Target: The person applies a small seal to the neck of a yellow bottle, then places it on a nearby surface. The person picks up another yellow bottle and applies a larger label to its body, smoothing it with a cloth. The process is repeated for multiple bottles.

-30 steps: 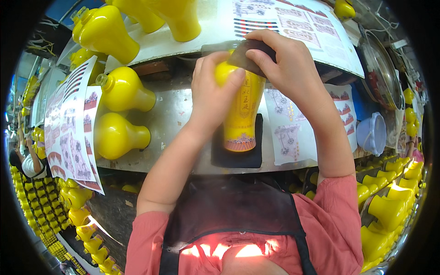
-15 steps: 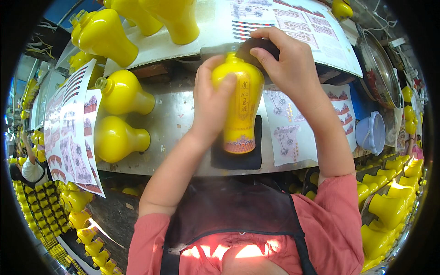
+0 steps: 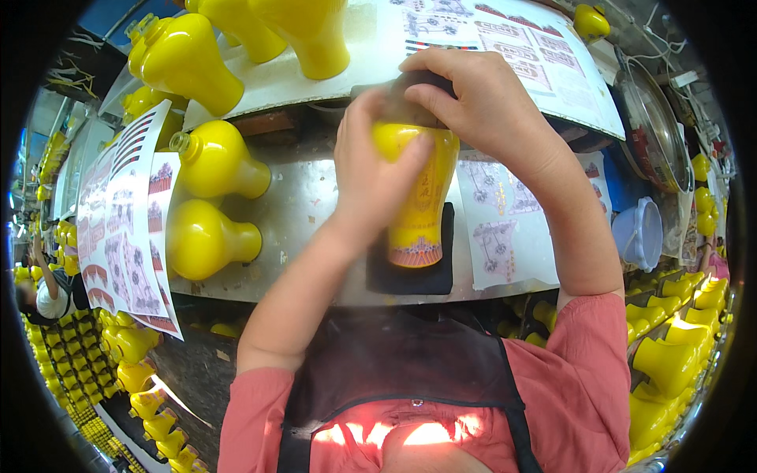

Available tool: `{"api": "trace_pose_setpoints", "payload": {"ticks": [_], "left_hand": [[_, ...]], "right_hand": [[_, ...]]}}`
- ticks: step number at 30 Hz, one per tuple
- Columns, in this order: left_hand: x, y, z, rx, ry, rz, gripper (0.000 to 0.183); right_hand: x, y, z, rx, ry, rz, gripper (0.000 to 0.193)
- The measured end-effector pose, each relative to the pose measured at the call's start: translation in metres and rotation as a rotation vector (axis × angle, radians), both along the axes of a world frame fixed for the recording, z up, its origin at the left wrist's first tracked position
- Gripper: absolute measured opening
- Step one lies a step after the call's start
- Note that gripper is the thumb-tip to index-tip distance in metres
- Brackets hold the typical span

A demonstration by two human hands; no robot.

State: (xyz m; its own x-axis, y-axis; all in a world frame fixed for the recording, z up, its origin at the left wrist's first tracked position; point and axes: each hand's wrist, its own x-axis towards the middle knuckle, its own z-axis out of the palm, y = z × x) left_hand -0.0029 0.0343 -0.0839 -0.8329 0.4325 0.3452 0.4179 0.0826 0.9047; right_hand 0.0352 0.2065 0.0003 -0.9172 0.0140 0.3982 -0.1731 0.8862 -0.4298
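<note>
A glossy yellow bottle [image 3: 435, 169] with a decorated lower band lies over a black cloth pad [image 3: 430, 282] on the metal bench. My left hand [image 3: 371, 169] wraps round its side, thumb across the front, covering part of a vertical panel of red-gold characters. Pinched in my right hand [image 3: 493, 102] is a dark, flat, flexible piece [image 3: 428, 78]. It rests over the bottle's shoulder and hides the neck; whether it is rubber or cloth I cannot tell. Printed decal sheets [image 3: 493, 252] lie just right of the bottle.
Two yellow bottles [image 3: 209, 240] lie left on the bench, beside a curling decal sheet [image 3: 118, 229]. Larger ones [image 3: 193, 67] stand on a white raised board [image 3: 371, 47] at the back. A pale blue bucket [image 3: 639, 232] is at right. Racks of bottles flank me; another person [image 3: 51, 296] is far left.
My right hand has brought the dark piece leftward and down over the bottle's shoulder. My left thumb has slid right, over the printed panel.
</note>
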Motion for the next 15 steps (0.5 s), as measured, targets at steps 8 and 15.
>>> {"api": "trace_pose_setpoints", "payload": {"ticks": [8,15], "left_hand": [[-0.021,0.011,0.009,0.032,-0.238,-0.054,0.031],[-0.018,0.01,0.001,0.097,-0.25,-0.038,0.027]], "right_hand": [[0.029,0.003,0.001,-0.217,0.17,-0.168,0.025],[0.036,-0.011,-0.019,-0.21,0.192,-0.127,0.018]]}}
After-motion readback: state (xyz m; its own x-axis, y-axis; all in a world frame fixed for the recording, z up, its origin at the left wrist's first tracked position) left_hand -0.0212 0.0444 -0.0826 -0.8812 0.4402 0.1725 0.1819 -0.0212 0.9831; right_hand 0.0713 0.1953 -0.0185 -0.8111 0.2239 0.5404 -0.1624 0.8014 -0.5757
